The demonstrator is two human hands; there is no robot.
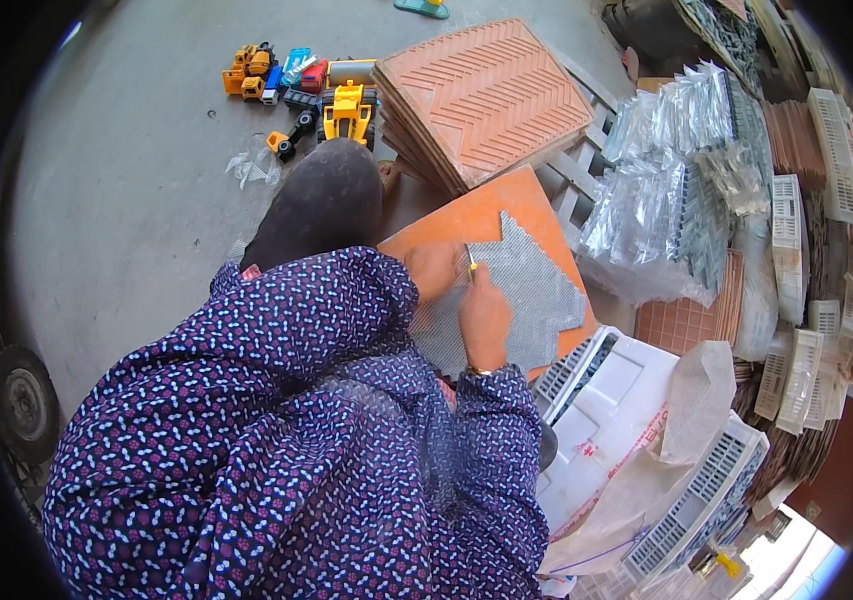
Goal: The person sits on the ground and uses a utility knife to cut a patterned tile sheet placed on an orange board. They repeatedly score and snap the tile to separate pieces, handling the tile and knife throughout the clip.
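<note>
On an orange board (537, 195) before me lies a grey mesh-like sheet (532, 290) with a stepped, zigzag edge. My right hand (487, 318) is closed on a small tool with a yellow handle (473, 266) and a thin metal tip; its exact kind is too small to make out. The tip points up, away from me, over the sheet's far left edge. Beside it, my left hand (435, 270) is at the left edge of the sheet, smeared by motion, so its fingers cannot be read.
Ridged terracotta tiles (492, 95) are stacked beyond the board. Plastic-wrapped bundles (662, 200) and white slatted crates (692, 500) crowd the right. Toy trucks (349, 112) stand on the grey floor (137, 180), far left of the tiles. A wheel (25, 403) is at the left edge.
</note>
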